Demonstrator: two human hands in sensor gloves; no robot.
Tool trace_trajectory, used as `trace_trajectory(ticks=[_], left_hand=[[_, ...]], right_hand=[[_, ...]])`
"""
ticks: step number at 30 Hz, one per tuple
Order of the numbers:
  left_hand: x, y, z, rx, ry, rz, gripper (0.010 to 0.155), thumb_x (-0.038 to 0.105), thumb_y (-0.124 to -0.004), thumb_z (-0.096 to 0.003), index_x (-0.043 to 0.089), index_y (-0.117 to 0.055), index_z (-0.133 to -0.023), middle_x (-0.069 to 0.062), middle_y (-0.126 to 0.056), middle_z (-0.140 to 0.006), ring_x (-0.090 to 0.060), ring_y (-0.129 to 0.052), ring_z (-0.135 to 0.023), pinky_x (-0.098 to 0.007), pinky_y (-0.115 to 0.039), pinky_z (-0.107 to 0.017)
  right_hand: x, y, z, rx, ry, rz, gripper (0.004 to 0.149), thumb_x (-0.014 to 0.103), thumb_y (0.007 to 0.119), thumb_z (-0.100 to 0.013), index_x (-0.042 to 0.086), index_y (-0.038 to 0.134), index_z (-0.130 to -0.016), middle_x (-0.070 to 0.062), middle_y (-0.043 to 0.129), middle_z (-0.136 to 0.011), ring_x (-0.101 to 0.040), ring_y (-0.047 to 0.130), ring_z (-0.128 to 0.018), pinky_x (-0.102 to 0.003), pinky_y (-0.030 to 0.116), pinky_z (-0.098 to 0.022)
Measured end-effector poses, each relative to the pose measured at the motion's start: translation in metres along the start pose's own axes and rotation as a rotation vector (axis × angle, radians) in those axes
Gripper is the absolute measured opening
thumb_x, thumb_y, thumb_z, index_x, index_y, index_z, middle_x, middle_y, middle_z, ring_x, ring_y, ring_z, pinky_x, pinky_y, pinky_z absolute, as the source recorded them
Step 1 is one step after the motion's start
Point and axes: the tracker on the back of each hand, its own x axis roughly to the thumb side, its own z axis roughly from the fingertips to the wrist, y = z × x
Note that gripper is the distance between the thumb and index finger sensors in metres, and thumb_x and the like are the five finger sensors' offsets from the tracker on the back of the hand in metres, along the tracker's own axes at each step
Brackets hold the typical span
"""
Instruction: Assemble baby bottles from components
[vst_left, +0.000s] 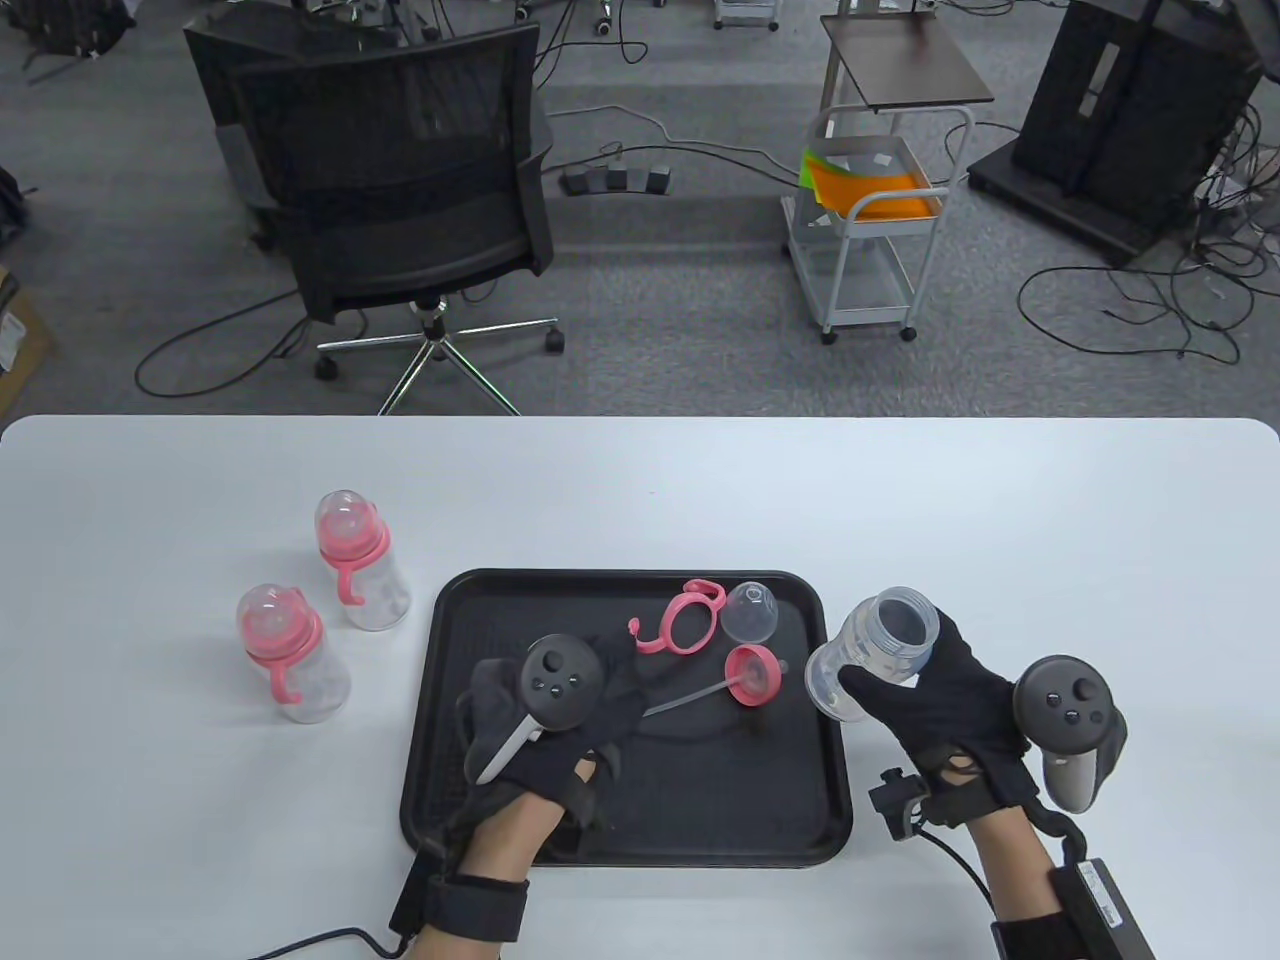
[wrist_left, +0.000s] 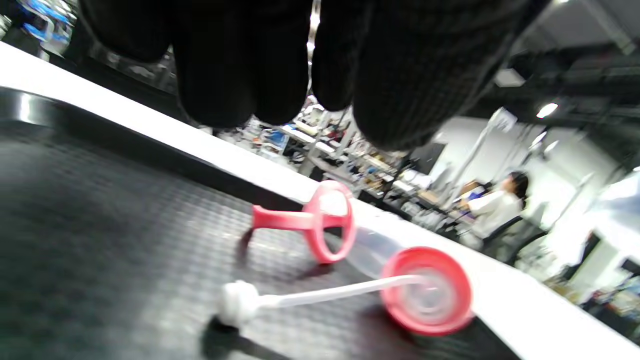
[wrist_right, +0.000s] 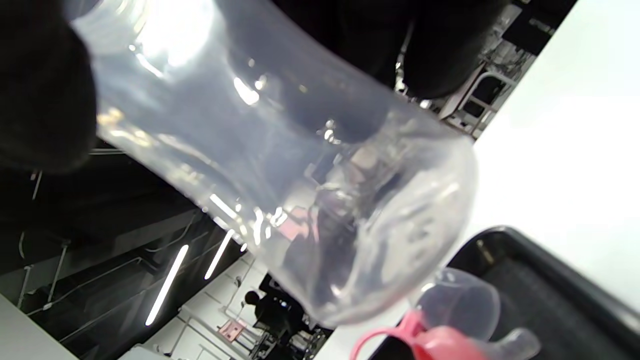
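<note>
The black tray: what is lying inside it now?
In the tray: a pink handle ring, a clear cap and a pink lid with straw. The left hand hovers there and hides whatever is beneath it.

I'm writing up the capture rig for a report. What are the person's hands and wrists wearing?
Both the left hand and right hand wear black knit gloves. Each carries a dark grey controller-like tracker with buttons on its back. Black wrist straps hold boxes, with black cables trailing off.
</note>
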Motion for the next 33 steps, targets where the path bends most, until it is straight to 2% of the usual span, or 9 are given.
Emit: trace_trajectory(ticks=[3, 6, 8, 16, 19, 27, 33], left_hand=[[0.004, -0.005, -0.016, 0.009, 0.06, -0.097, 0.06, 0.053, -0.097, -0.0453, 0.032, -0.083, -0.099, -0.009, -0.078, -0.105, -0.039, -0.083, -0.095, -0.065, -0.058, -0.075], [0.009, -0.016, -0.034, -0.089, 0.115, -0.152, 0.062, 0.056, -0.096, -0.045, 0.036, -0.08, -0.101, -0.006, -0.068, -0.111, -0.044, -0.067, -0.104, -0.066, -0.048, -0.078], [0.012, -0.024, -0.043, -0.1, 0.126, -0.164, 0.064, 0.056, -0.096, -0.0447, 0.037, -0.078, -0.103, -0.007, -0.063, -0.114, -0.047, -0.059, -0.107, -0.068, -0.043, -0.078], [0.014, -0.045, -0.07, -0.146, 0.222, -0.242, 0.072, 0.06, -0.101, -0.0397, 0.041, -0.075, -0.104, -0.008, -0.045, -0.119, -0.046, -0.045, -0.11, -0.066, -0.038, -0.08], [0.008, -0.049, -0.077, -0.199, 0.239, -0.193, 0.069, 0.057, -0.102, -0.0392, 0.042, -0.077, -0.102, -0.008, -0.044, -0.119, -0.046, -0.045, -0.11, -0.066, -0.037, -0.08], [0.002, -0.056, -0.087, -0.225, 0.231, -0.114, 0.059, 0.052, -0.103, -0.0411, 0.043, -0.083, -0.096, -0.005, -0.047, -0.119, -0.042, -0.052, -0.107, -0.067, -0.037, -0.079], [0.005, -0.064, -0.09, -0.23, 0.209, -0.119, 0.047, 0.05, -0.101, -0.0427, 0.042, -0.091, -0.088, -0.002, -0.053, -0.117, -0.04, -0.058, -0.106, -0.067, -0.038, -0.079]], right_hand=[[-0.002, -0.002, -0.001, -0.009, 0.002, 0.021, 0.098, 0.068, 0.098, -0.026, 0.014, 0.063, -0.1, -0.011, 0.081, -0.095, -0.036, 0.089, -0.088, -0.059, 0.073, -0.07], [-0.003, -0.004, -0.002, -0.011, 0.002, 0.035, 0.098, 0.068, 0.098, -0.026, 0.014, 0.063, -0.1, -0.011, 0.081, -0.095, -0.036, 0.089, -0.088, -0.059, 0.073, -0.07], [-0.004, -0.005, -0.002, -0.013, 0.002, 0.044, 0.099, 0.068, 0.099, -0.026, 0.014, 0.063, -0.1, -0.011, 0.081, -0.095, -0.036, 0.089, -0.088, -0.059, 0.073, -0.07], [-0.008, -0.005, -0.005, -0.004, 0.006, 0.062, 0.098, 0.068, 0.098, -0.026, 0.015, 0.063, -0.101, -0.011, 0.08, -0.095, -0.036, 0.088, -0.089, -0.06, 0.072, -0.07], [-0.008, -0.005, -0.005, 0.001, 0.006, 0.062, 0.099, 0.067, 0.099, -0.026, 0.015, 0.063, -0.101, -0.011, 0.08, -0.095, -0.036, 0.088, -0.089, -0.06, 0.072, -0.07], [-0.009, -0.002, -0.006, 0.027, 0.009, 0.077, 0.098, 0.068, 0.099, -0.025, 0.015, 0.063, -0.101, -0.01, 0.081, -0.095, -0.035, 0.088, -0.089, -0.061, 0.072, -0.07], [-0.011, 0.0, -0.006, 0.041, 0.015, 0.092, 0.098, 0.068, 0.099, -0.025, 0.015, 0.064, -0.101, -0.01, 0.081, -0.095, -0.035, 0.088, -0.089, -0.061, 0.072, -0.069]])
